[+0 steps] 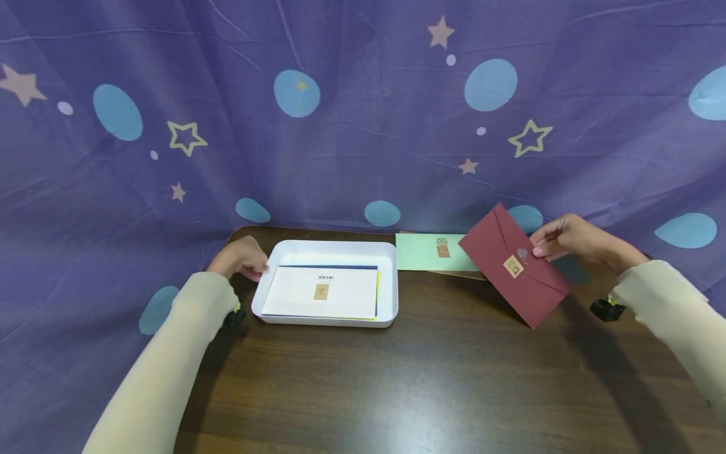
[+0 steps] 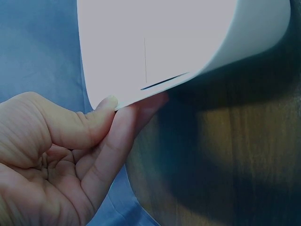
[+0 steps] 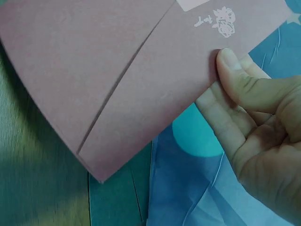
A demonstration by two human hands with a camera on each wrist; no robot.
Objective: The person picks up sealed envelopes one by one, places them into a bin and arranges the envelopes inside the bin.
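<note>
My left hand [image 1: 241, 257] pinches the left rim of a white tray [image 1: 340, 248], thumb on the inside and fingers below, as the left wrist view shows. Inside the tray lies a white envelope [image 1: 295, 296] with a small tan label, over blue and yellow edges of other envelopes. Off to the right, my right hand [image 1: 578, 239] holds a dark red envelope [image 1: 499, 252] by its edge, tilted above the table. A gold sticker and a silver flower print mark its face. In the right wrist view the thumb [image 3: 230, 61] presses on the red envelope's front.
A mint green envelope [image 1: 420, 252] with a patterned sticker lies at the table's back edge, a brown edge beneath it. Partly behind the red one is a dark green envelope [image 1: 571, 270]. A purple curtain [image 1: 363, 157] hangs right behind the brown wooden table [image 1: 368, 378].
</note>
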